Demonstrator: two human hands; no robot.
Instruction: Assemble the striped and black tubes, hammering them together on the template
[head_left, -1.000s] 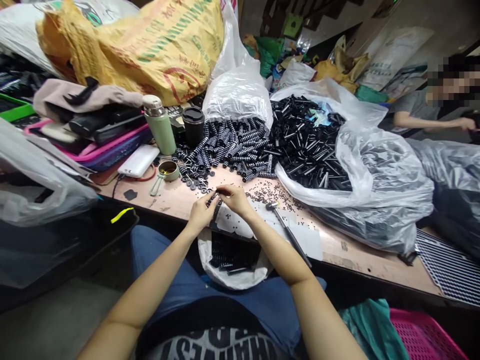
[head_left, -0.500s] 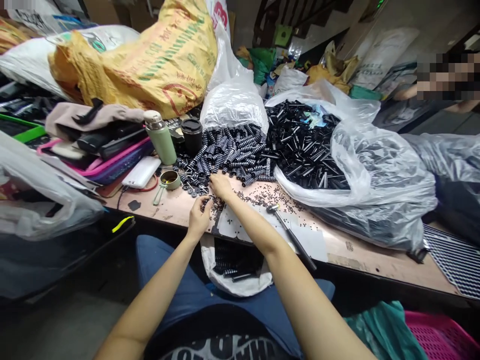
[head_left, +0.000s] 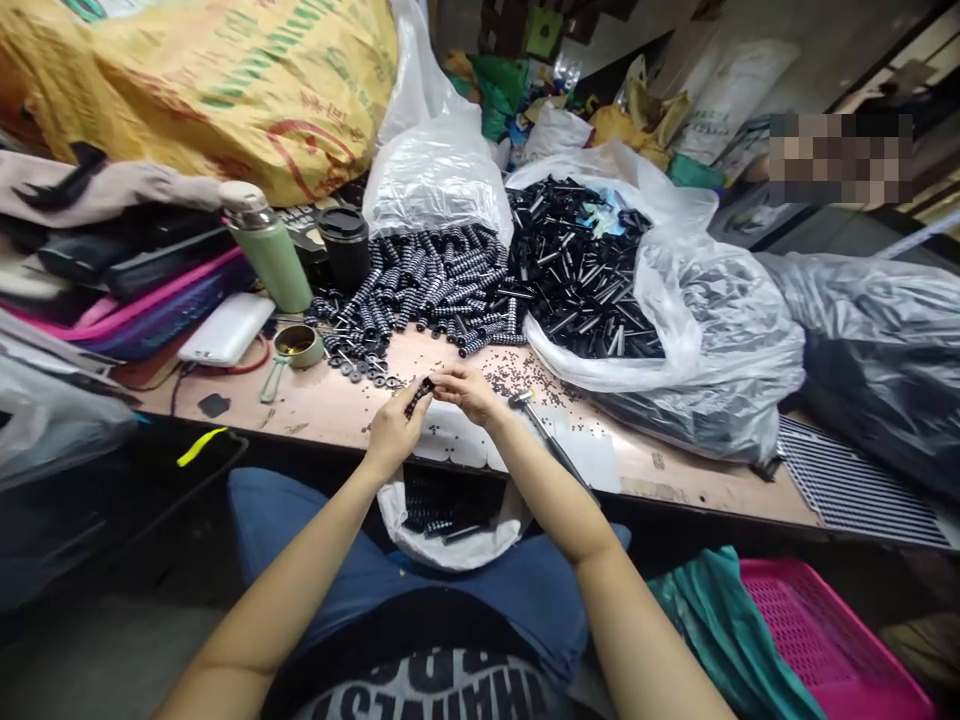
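Note:
My left hand (head_left: 394, 432) is closed around a short black ribbed piece with pale marks (head_left: 418, 397), held tilted above the front of the bench. At its upper end, my right hand (head_left: 471, 393) has its fingers pinched together; whatever is between them is too small to make out. Behind the hands lies a heap of black-and-white ribbed cylinders (head_left: 442, 285), with loose metal-stemmed ones and black discs (head_left: 356, 372) at its left. Tiny dark bits (head_left: 525, 372) are scattered across the wooden bench (head_left: 330, 412). A hammer (head_left: 556, 440) rests right of my right hand.
Right of the heap, a clear plastic bag (head_left: 697, 335) spills black tubes (head_left: 577, 280). A green bottle (head_left: 270, 255), black cup (head_left: 345, 250), small green scoop (head_left: 298, 345) and white power bank (head_left: 227, 330) stand left. An open white sack (head_left: 457, 558) hangs below the bench edge.
My right hand has drawn back from the heap toward my left hand, and both now meet at the ribbed piece. The left hand has lifted it slightly. The view has shifted right.

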